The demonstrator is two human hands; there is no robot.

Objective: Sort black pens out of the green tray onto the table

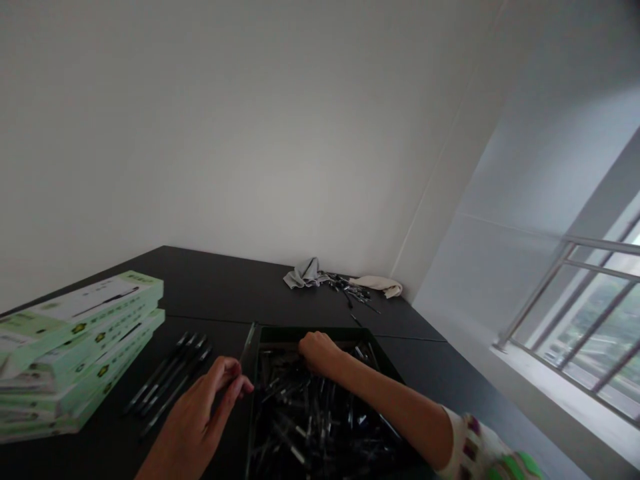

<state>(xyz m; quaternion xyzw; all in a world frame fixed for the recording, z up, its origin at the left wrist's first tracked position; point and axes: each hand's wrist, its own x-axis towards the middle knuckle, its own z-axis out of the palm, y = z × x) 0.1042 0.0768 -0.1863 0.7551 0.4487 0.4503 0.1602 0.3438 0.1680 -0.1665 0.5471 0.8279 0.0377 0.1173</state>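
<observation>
Black table (225, 283) against a pale wall (275, 133): my left hand (205, 403) pinches a pen (248, 343) pointing to one o'clock; at its three o'clock, loose pens (320, 423) lie in a box (285, 335) under my curled right hand (320, 352), grip hidden.

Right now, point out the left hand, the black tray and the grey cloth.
Left hand (206, 403), head view: back of the hand.
Black tray (285, 331), head view: far rim.
Grey cloth (303, 275), head view: middle of its crumpled folds.
</observation>
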